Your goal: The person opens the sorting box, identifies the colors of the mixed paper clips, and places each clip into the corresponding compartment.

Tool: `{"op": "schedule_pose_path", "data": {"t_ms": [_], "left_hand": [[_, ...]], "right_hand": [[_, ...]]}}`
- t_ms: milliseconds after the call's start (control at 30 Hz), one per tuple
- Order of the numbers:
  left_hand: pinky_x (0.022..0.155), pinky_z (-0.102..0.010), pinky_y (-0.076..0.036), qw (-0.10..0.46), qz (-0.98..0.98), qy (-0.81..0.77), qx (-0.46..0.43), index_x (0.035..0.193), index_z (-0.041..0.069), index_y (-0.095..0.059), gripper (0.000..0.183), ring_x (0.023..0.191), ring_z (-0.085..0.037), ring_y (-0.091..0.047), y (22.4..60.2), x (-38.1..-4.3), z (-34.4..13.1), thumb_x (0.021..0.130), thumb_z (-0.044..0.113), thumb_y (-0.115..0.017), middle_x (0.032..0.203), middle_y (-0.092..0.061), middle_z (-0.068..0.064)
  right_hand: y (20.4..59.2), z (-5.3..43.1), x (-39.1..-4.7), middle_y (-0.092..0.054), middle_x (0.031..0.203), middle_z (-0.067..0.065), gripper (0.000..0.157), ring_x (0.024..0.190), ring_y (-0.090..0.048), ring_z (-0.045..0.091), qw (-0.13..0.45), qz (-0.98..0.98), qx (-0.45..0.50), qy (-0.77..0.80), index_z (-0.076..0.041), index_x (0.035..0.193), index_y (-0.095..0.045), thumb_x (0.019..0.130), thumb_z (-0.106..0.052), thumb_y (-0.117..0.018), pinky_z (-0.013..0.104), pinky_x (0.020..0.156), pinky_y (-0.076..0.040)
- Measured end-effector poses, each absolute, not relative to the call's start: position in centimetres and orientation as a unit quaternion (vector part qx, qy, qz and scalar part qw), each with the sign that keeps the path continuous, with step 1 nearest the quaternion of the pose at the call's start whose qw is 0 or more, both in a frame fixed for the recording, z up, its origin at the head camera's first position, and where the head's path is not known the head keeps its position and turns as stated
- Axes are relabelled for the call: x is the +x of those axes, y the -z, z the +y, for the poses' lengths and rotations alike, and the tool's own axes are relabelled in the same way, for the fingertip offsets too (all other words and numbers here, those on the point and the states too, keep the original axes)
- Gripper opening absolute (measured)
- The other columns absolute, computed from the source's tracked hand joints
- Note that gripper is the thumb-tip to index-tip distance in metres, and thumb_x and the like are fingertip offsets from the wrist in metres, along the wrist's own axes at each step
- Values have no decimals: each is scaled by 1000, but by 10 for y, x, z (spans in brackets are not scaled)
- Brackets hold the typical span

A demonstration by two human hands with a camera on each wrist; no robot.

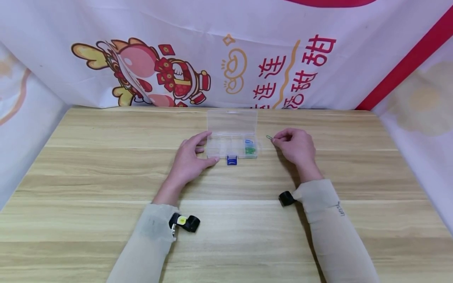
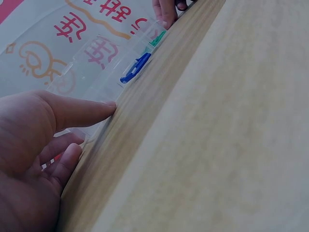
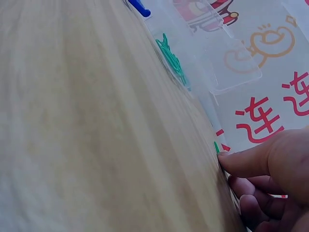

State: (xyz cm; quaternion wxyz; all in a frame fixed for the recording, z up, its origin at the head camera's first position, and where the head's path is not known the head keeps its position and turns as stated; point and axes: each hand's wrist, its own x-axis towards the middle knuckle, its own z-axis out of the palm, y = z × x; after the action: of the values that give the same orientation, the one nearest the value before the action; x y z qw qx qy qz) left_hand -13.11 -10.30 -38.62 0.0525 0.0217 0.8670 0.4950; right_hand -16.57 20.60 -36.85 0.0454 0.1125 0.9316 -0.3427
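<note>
A clear plastic compartment box (image 1: 225, 147) lies on the table with its lid (image 1: 231, 122) tipped up at the back. My left hand (image 1: 187, 160) holds the box by its left end, thumb along the front edge and index finger at the rear corner. Between thumb and forefinger, my right hand (image 1: 296, 146) pinches a green paper clip (image 1: 269, 137) just right of the box. Green paper clips (image 1: 250, 151) fill the front right compartment, with blue paper clips (image 1: 249, 142) behind them. A blue latch (image 1: 231, 160) hangs from the front edge.
The wood-grain table (image 1: 240, 236) ends at the back against a white printed cloth (image 1: 219, 23), close behind the raised lid. More cloth hangs at both sides. Each sleeve carries a black wrist strap, the left one (image 1: 184, 222) with a yellow sticker.
</note>
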Motion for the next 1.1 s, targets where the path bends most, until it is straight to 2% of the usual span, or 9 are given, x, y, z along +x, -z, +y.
{"op": "schedule_pose_path", "data": {"t_ms": [400,667,900,1100], "left_hand": [[117,-47,-52,54,866,-497,21,160,24,-53,81,131,-33,-60,388,-131,-102,88,18,-91,150,-60,-9],[117,-48,-52,53,866,-497,18,160,24,-52,82,132,-34,-60,388,-130,-103,88,18,-91,150,-59,-9],[117,-48,-52,53,865,-498,18,160,25,-53,82,132,-34,-61,388,-130,-104,87,18,-91,151,-59,-9],[117,-48,-52,51,865,-499,21,159,24,-53,82,132,-34,-61,388,-130,-103,87,17,-91,152,-59,-9]], "right_hand": [[370,204,-164,-74,110,11,20,100,-64,29,29,935,111,336,-12,112,-78,103,-28,-73,36,84,-46],[367,200,-162,-75,110,11,18,100,-64,30,31,947,89,306,-11,107,-79,104,-27,-70,43,88,-51],[370,208,-162,-68,111,14,20,100,-59,30,60,943,40,324,-8,114,-70,109,-25,-61,41,89,-50],[364,213,-161,-62,117,15,21,106,-55,29,71,916,38,393,-5,122,-64,112,-22,-56,38,89,-50]]}}
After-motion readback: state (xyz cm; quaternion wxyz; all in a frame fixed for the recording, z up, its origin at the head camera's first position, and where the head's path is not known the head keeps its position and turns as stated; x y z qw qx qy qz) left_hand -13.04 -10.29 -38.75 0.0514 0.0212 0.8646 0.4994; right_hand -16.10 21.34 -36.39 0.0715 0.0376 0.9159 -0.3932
